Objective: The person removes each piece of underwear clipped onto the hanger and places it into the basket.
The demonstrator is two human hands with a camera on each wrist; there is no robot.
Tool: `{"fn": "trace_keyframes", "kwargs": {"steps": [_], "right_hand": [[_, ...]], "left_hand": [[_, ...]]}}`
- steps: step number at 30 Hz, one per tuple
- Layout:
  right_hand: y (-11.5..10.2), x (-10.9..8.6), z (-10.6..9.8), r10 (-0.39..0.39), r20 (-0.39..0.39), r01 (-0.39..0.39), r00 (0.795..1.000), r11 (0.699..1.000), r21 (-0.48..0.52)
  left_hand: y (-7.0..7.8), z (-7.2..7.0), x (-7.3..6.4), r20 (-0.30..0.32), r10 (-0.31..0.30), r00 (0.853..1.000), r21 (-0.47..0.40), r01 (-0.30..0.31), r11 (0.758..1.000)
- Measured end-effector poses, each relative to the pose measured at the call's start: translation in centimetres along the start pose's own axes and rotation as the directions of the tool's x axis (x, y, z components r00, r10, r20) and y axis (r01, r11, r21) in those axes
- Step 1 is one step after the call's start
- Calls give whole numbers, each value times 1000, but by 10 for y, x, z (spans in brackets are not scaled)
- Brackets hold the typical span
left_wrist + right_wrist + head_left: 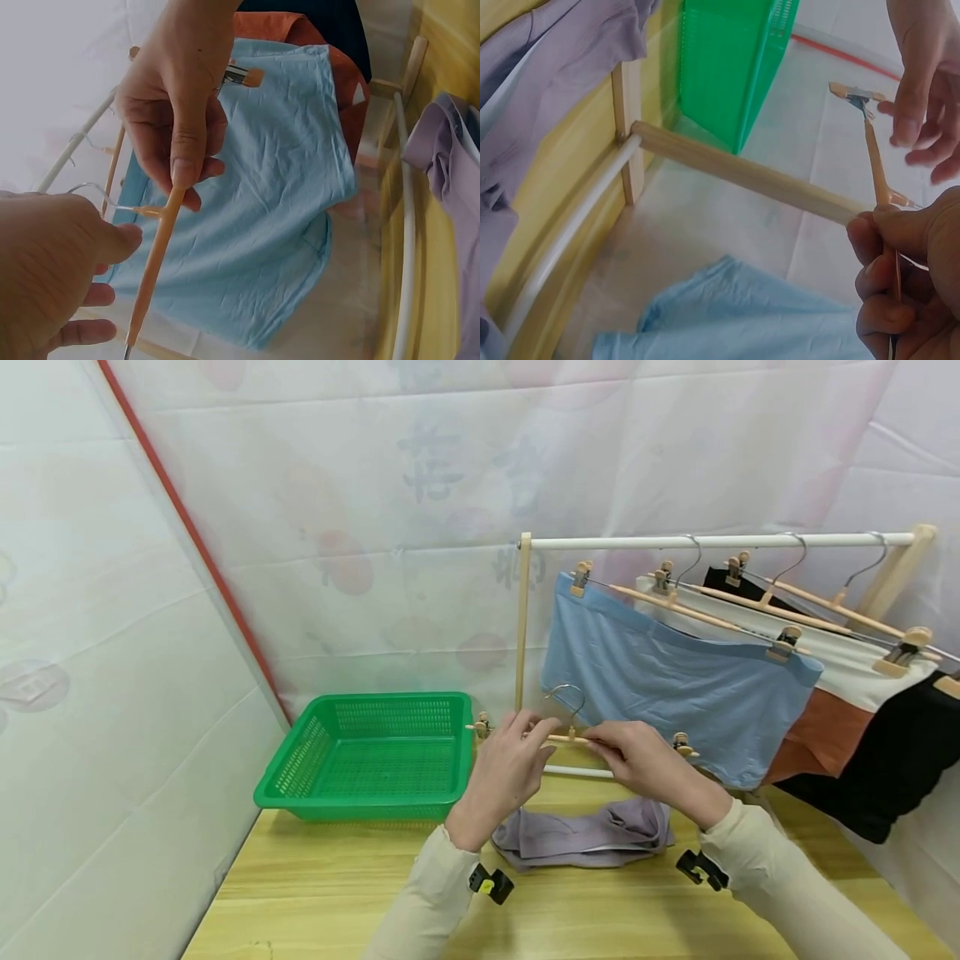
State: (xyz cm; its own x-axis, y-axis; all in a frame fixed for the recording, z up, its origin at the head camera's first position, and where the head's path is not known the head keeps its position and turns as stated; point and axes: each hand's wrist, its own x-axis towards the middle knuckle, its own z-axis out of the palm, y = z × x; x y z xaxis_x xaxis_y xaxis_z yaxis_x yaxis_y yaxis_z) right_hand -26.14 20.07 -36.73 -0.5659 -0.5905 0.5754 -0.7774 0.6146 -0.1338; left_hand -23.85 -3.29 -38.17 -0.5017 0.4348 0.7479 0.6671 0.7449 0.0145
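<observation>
A wooden clip hanger (pixel 567 739) with a metal hook is held level above the table. My right hand (pixel 648 764) grips its bar just right of the hook, thumb against curled fingers, clearly seen in the right wrist view (pixel 911 277). My left hand (pixel 510 772) hovers by the bar's other half; in the left wrist view its fingers (pixel 82 330) are loosely spread beside the bar, holding nothing. Below both hands, a folded lavender garment (pixel 585 837) lies on the table. One hanger clip (pixel 855 93) shows at the bar's far end, with no cloth in it.
A green plastic basket (pixel 360 814) stands to the left on the wooden table (pixel 322 885). At right is a rack with a white rail (pixel 600 543). Light blue shorts (pixel 660 677), a white and rust garment (pixel 817 727) and black garments (pixel 892 777) hang from it.
</observation>
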Motion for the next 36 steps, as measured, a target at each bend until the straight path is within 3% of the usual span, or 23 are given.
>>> {"fn": "trace_keyframes", "kwargs": {"steps": [5, 9, 12, 17, 24, 32, 36], "right_hand": [[7, -7, -8, 12, -30, -13, 999, 1000, -20], [13, -15, -17, 82, -4, -82, 997, 996, -21], [16, -21, -25, 140, 20, -140, 990, 990, -17], [21, -29, -36, 144, 5, -144, 990, 989, -20], [28, -38, -47, 148, -16, -148, 989, 988, -42], [32, -47, -51, 161, -36, -164, 986, 984, -68], [35, -50, -52, 164, -44, -167, 985, 983, -73]], "left_hand": [[2, 1, -1, -13, 31, 999, -23, -32, 999], [3, 5, -4, 3, 53, 999, -43, -53, 998], [5, 9, -6, 39, 66, 997, -55, -64, 996], [10, 18, -13, 163, 60, 985, -50, -53, 997], [18, 38, -21, 352, 0, 936, -19, 7, 1000], [33, 69, -29, 531, -25, 847, -24, 45, 999], [39, 82, -33, 582, -32, 813, -15, 50, 999]]}}
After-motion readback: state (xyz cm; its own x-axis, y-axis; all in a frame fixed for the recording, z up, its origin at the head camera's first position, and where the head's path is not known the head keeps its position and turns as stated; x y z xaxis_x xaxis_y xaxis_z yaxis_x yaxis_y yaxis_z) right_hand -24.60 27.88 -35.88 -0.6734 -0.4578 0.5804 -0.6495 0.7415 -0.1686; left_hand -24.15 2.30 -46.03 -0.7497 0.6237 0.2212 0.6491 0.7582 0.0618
